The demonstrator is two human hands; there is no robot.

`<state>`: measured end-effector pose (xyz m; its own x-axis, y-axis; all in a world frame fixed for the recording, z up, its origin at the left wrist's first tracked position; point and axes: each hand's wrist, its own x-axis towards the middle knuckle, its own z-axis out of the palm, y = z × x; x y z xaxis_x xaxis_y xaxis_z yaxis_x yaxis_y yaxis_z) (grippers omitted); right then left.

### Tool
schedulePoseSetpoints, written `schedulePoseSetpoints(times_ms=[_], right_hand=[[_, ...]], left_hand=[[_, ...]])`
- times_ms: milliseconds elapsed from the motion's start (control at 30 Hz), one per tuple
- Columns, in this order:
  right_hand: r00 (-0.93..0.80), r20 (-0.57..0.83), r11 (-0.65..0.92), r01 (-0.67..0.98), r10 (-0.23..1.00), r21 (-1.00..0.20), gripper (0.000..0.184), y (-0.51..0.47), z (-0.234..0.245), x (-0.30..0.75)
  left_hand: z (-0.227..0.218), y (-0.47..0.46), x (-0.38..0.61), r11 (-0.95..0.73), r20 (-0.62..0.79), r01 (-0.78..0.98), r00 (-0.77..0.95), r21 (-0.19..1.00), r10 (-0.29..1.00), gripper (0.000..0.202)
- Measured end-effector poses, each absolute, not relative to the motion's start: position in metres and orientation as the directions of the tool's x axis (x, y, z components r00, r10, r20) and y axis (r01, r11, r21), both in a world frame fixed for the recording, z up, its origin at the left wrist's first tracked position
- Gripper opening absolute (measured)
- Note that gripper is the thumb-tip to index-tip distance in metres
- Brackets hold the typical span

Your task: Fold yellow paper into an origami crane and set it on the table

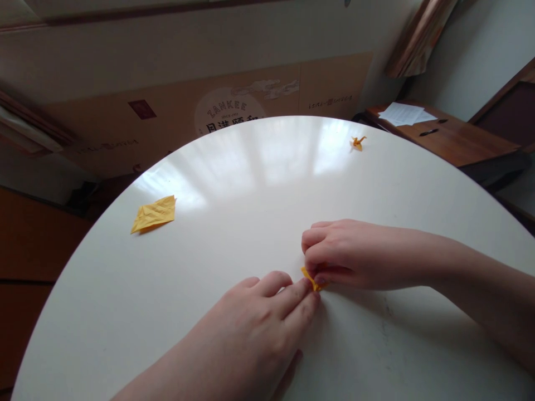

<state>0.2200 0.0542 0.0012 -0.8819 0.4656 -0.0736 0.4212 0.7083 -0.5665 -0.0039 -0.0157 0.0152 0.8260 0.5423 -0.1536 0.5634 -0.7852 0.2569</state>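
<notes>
Between my two hands, low on the white round table (251, 223), is a small piece of folded yellow-orange paper (308, 274), mostly covered by fingers. My right hand (338, 253) is closed, its thumb and fingers pinching the paper from the right. From the left, my left hand (276, 312) grips the paper's near side with its fingertips, the fingers pressed together. The exact shape of the folded piece is hidden.
A creased sheet of yellow paper (154, 214) lies at the table's left. Towards the far right edge stands a small orange paper crane (358, 143). Beyond it, a wooden desk (468, 139) holds white papers (405, 113). Printed cardboard (175, 111) leans behind the table.
</notes>
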Motion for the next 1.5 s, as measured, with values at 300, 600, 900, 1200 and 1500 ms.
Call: schedulePoseSetpoints(times_ms=[300, 600, 900, 1200, 1500], right_hand=[[-0.882, -0.078, 0.710, 0.425, 0.466, -0.562, 0.015, 0.054, 0.001, 0.220], [-0.883, -0.078, 0.721, 0.427, 0.463, -0.546, 0.015, 0.054, 0.001, 0.220], [-0.871, -0.089, 0.711, 0.449, 0.482, -0.542, 0.018, 0.052, 0.002, 0.220], [-0.869, -0.090, 0.716, 0.456, 0.487, -0.529, 0.022, 0.053, 0.001, 0.220], [-0.871, -0.085, 0.713, 0.449, 0.484, -0.539, 0.021, 0.052, 0.001, 0.221]], left_hand=[[0.015, -0.006, -0.004, -0.778, -0.116, 0.524, 0.847, 0.347, 0.519, 0.028], [0.008, -0.008, -0.004, -0.818, -0.036, 0.509, 0.854, 0.269, 0.519, 0.027], [0.013, -0.003, -0.004, -0.787, -0.052, 0.514, 0.846, 0.341, 0.530, 0.025], [0.012, -0.003, -0.001, -0.789, -0.043, 0.519, 0.843, 0.329, 0.536, 0.032], [0.011, -0.004, 0.000, -0.791, -0.018, 0.520, 0.839, 0.322, 0.545, 0.025]])
